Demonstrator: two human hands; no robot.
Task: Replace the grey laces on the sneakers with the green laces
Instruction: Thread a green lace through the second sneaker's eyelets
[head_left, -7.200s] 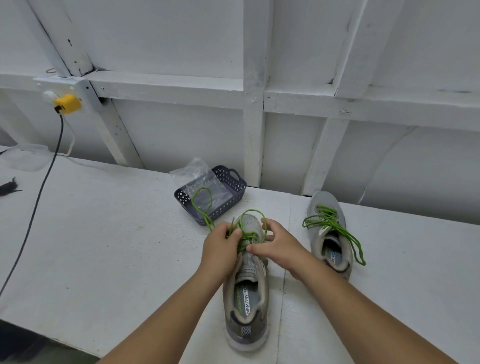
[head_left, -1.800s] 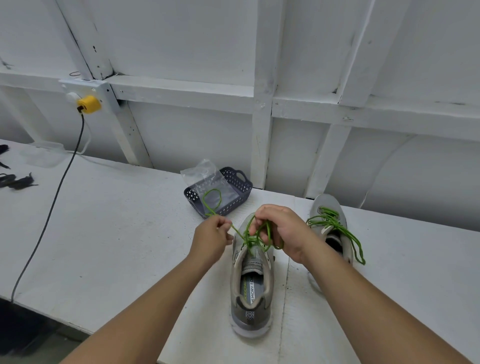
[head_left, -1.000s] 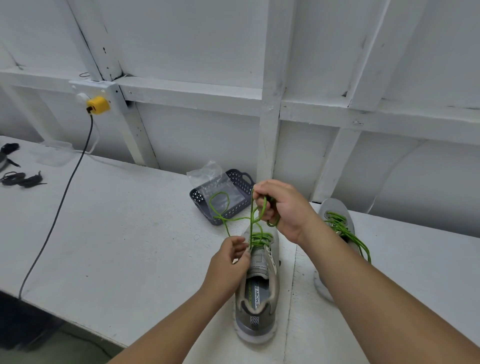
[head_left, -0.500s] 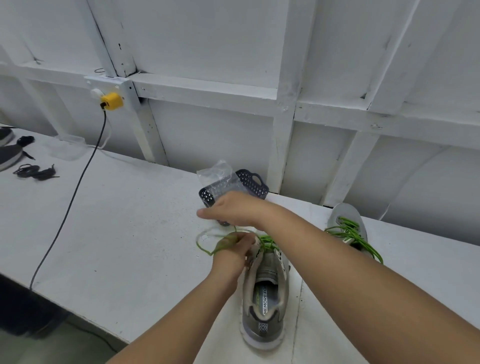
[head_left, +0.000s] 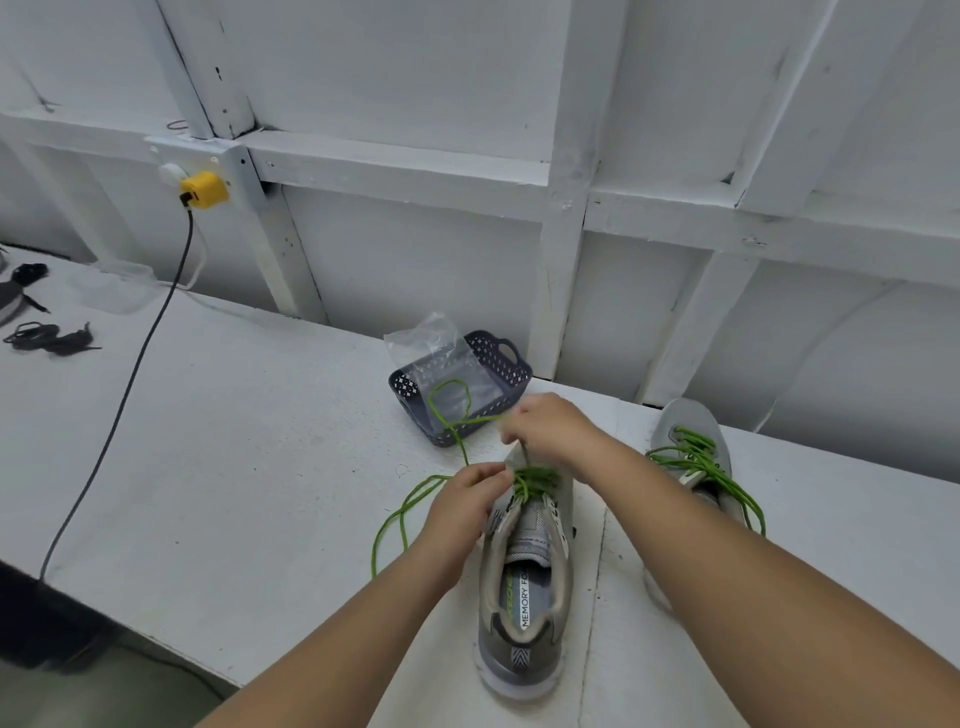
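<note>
A grey sneaker (head_left: 524, 597) lies heel toward me on the white table, with a green lace (head_left: 532, 480) threaded through its front eyelets. My left hand (head_left: 470, 506) pinches the lace at the sneaker's left side; a long loop of it trails left over the table. My right hand (head_left: 550, 428) hovers over the toe, blurred, gripping a strand that runs left toward the basket. A second grey sneaker (head_left: 693, 457) with green laces stands to the right, partly hidden by my right arm.
A dark perforated basket (head_left: 506, 371) holding a clear plastic bag (head_left: 441, 353) sits just beyond the sneaker. A black cable (head_left: 130, 379) runs from a yellow plug (head_left: 203, 189) across the table's left. Dark laces (head_left: 49, 338) lie far left. The wall is close behind.
My right hand has drawn back from the basket side to above the sneaker's toe, pulling a strand taut. More lace now lies looped on the table left of the sneaker.
</note>
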